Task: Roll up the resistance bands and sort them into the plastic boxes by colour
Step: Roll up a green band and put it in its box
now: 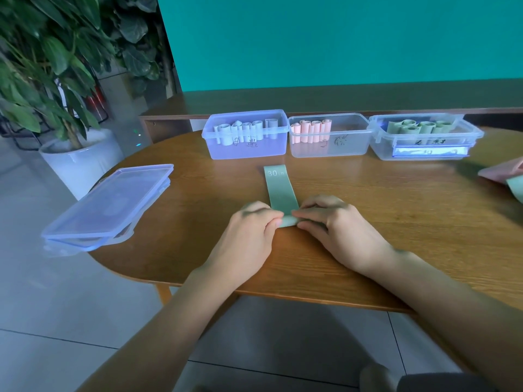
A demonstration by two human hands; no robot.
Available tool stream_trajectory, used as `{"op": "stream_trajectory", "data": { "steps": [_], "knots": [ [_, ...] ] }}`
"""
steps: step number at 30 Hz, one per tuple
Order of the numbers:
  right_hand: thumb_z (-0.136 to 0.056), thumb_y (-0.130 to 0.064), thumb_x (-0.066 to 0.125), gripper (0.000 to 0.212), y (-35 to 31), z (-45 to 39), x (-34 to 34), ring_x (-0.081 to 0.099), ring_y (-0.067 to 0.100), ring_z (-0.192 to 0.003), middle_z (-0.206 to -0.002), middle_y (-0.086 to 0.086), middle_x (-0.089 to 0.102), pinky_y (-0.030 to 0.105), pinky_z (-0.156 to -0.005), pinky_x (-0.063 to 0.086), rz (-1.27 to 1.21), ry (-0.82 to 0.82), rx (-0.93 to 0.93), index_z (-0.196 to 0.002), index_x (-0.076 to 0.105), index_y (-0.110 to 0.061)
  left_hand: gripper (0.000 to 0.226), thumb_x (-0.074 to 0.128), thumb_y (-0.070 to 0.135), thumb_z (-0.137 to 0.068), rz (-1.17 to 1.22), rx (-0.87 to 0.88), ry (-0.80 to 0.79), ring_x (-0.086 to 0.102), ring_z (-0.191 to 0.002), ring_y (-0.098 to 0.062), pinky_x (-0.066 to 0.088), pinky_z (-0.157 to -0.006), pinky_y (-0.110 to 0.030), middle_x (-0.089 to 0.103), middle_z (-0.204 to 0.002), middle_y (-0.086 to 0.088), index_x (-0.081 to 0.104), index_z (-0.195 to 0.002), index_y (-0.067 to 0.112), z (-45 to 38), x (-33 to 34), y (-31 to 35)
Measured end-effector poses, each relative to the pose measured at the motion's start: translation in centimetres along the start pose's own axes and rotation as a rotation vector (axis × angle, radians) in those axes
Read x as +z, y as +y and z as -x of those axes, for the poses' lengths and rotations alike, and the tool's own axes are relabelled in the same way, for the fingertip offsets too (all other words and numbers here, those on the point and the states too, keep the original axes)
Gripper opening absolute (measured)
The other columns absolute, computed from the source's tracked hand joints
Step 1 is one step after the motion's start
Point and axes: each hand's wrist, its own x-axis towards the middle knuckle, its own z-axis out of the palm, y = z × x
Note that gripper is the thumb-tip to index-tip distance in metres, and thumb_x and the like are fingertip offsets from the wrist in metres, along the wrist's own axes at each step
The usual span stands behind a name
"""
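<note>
1. The green band (pixel 280 190) lies flat on the wooden table (pixel 396 210), in the middle, with its long side running toward twelve o'clock. Its far end carries the print "30 LB". Its near end is already turned into a small roll, so I judge the rolling has only begun.
2. The left hand (pixel 252 230) holds the roll from nine o'clock. Its fingers are curled and pinch the left end of the roll.
3. The right hand (pixel 331 222) holds it from three o'clock. Its fingers are also curled, with the tips pressing on the roll from above. Two hands at the two ends probably keep the roll straight and tight.
4. At twelve o'clock from the band stand three plastic boxes in a row, all without lid. The left box (pixel 246 149) holds pale grey-blue rolls, the middle box (pixel 329 149) holds pink rolls, and the right box (pixel 424 151) holds green rolls, so I judge this band belongs there, at about one o'clock.
5. At nine o'clock, on the table edge, lie the stacked lids (pixel 110 205), kept away from the work place.
6. At three o'clock, at the frame edge, lie more bands (pixel 506 174), pink and green, not yet rolled.
</note>
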Motion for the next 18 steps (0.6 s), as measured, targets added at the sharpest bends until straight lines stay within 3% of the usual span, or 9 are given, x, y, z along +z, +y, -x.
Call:
{"op": "stream_trajectory", "data": {
  "steps": [3, 7, 11, 18],
  "knots": [
    [-0.099, -0.019, 0.064, 0.022, 0.5, -0.7, 0.3, 0.061, 0.023, -0.104, -0.111, -0.001, 0.067, 0.032, -0.094, 0.048, -0.014, -0.025, -0.010, -0.118, 0.075, -0.019, 0.028, 0.061, 0.026, -0.099, -0.010, 0.015, 0.002, 0.057, -0.106, -0.008, 0.044, -0.094, -0.018, 0.063, -0.119, 0.005, 0.070, -0.124, 0.018, -0.2, 0.2, 0.1],
    [-0.101, -0.019, 0.060, 0.024, 1.0, -1.2, 0.5, 0.057, 0.024, -0.108, -0.114, 0.000, 0.066, 0.031, -0.094, 0.044, -0.032, -0.059, 0.024, -0.120, 0.074, -0.021, 0.023, 0.067, 0.026, -0.095, 0.029, 0.024, -0.005, 0.058, -0.098, -0.007, 0.048, -0.088, -0.020, 0.066, -0.113, 0.005, 0.071, -0.117, 0.020, -0.9, 0.3, -0.1],
    [-0.100, -0.018, 0.062, 0.026, 0.9, -1.2, 0.7, 0.058, 0.026, -0.107, -0.116, 0.001, 0.065, 0.038, -0.094, 0.050, 0.015, -0.004, 0.014, -0.123, 0.072, -0.017, 0.021, 0.065, 0.023, -0.097, 0.061, 0.010, 0.000, 0.059, -0.101, -0.010, 0.051, -0.091, -0.029, 0.068, -0.111, 0.004, 0.073, -0.115, 0.018, -1.7, 0.7, -0.7],
    [-0.097, -0.015, 0.066, 0.022, 1.5, -1.6, 0.8, 0.061, 0.024, -0.103, -0.112, 0.000, 0.067, 0.029, -0.095, 0.046, -0.004, 0.021, -0.029, -0.117, 0.075, -0.018, 0.026, 0.063, 0.022, -0.098, 0.057, -0.016, -0.011, 0.054, -0.108, -0.012, 0.044, -0.097, -0.026, 0.060, -0.114, 0.003, 0.072, -0.122, 0.017, -2.2, 1.0, -1.2]
  ]
}}
